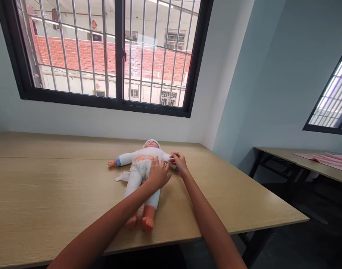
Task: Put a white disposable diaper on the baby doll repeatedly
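Observation:
A baby doll (134,179) in white clothing and a white cap lies on its back on the wooden table, its head toward the window and its bare feet toward me. Around its hips sits a diaper (144,166) with a coloured print at the waist. My left hand (159,174) rests on the diaper's right side, fingers spread. Beside the doll's arm on the right, my right hand (180,163) is raised with thumb and fingers pinched together; what is between them is too small to make out. A white diaper tab (122,176) sticks out at the doll's left side in view.
The wooden table (61,201) runs up to the wall below a barred window (119,56). Its right edge slants toward a gap in the floor. Past it stands another table (283,155) with a pink striped cloth (325,160) on top.

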The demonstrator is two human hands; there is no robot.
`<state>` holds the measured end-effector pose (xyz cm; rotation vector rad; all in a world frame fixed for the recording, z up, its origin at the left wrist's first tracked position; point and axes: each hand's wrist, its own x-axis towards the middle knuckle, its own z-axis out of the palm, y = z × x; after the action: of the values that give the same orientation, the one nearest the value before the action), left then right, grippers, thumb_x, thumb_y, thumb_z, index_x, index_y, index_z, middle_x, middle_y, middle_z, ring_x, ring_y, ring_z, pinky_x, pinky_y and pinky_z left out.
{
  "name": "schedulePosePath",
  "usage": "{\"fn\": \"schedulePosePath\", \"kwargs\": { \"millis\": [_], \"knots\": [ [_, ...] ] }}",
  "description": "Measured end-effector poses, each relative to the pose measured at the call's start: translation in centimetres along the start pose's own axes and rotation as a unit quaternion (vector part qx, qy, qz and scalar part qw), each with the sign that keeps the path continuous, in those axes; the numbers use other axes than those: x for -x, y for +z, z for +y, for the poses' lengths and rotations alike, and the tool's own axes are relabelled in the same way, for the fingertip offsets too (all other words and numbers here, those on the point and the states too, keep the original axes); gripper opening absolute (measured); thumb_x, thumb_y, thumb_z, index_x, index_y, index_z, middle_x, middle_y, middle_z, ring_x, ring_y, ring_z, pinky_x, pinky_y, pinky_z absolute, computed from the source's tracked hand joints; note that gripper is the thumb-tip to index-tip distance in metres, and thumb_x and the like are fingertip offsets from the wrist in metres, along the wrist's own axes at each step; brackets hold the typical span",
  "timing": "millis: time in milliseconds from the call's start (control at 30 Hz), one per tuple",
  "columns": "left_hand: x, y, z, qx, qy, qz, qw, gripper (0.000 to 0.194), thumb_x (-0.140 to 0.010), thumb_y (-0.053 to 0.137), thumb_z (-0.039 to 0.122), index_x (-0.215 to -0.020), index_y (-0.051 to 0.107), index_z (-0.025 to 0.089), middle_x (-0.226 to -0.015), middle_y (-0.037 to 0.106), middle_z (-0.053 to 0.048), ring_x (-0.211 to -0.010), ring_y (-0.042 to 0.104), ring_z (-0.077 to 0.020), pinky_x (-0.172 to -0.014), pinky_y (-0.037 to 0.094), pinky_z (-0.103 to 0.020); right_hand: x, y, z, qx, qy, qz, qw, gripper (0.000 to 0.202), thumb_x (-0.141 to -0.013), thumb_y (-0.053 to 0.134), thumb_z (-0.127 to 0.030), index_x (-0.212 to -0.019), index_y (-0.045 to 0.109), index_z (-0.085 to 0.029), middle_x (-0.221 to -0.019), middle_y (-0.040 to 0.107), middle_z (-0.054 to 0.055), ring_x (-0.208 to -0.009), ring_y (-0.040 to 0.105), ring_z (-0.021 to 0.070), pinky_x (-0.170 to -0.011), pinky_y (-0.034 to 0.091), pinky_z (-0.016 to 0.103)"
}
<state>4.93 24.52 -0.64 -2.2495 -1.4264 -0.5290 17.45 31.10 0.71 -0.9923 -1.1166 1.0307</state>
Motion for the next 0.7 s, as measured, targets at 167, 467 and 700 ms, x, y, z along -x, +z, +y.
{"fn": "schedulePosePath", "kwargs": {
  "millis": [167, 467, 700],
  "knots": [
    [0.2, 0.2, -0.4, 0.010, 0.006, 0.007, 1.000, 0.048, -0.086, 0.053, 0.046, -0.126, 0.056, 0.019, -0.131, 0.056, -0.018, -0.131, 0.038, -0.0439, -0.102, 0.033, -0.057, -0.2, -0.6, 1.6, 0.002, 0.016, 0.023, 1.000, 0.007, -0.076, 0.061, -0.022, -0.076, 0.055, -0.018, -0.064, 0.059, -0.003, -0.050, 0.056, 0.0089, -0.055, 0.049, 0.021],
    [-0.7, -0.3, -2.1, 0.139, 0.030, 0.046, 0.989, 0.033, -0.090, 0.044, 0.033, -0.119, 0.055, 0.022, -0.137, 0.050, -0.013, -0.130, 0.042, -0.0287, -0.105, 0.035, -0.052, 0.4, -0.3, 1.4, 0.027, -0.010, -0.057, 0.998, 0.023, -0.067, 0.071, -0.031, -0.079, 0.060, -0.016, -0.069, 0.060, -0.003, -0.058, 0.057, 0.0085, -0.057, 0.047, 0.020],
    [-0.5, -0.9, -11.9, 0.307, -0.181, 0.098, 0.929, 0.024, -0.084, 0.035, 0.034, -0.082, 0.053, 0.018, -0.091, 0.063, -0.009, -0.092, 0.059, -0.0228, -0.088, 0.046, -0.038, 1.0, 0.3, 0.6, 0.063, -0.039, -0.113, 0.991, 0.038, -0.059, 0.077, -0.043, -0.081, 0.062, -0.015, -0.068, 0.059, -0.002, -0.059, 0.056, 0.0095, -0.057, 0.045, 0.021]
  ]
}}
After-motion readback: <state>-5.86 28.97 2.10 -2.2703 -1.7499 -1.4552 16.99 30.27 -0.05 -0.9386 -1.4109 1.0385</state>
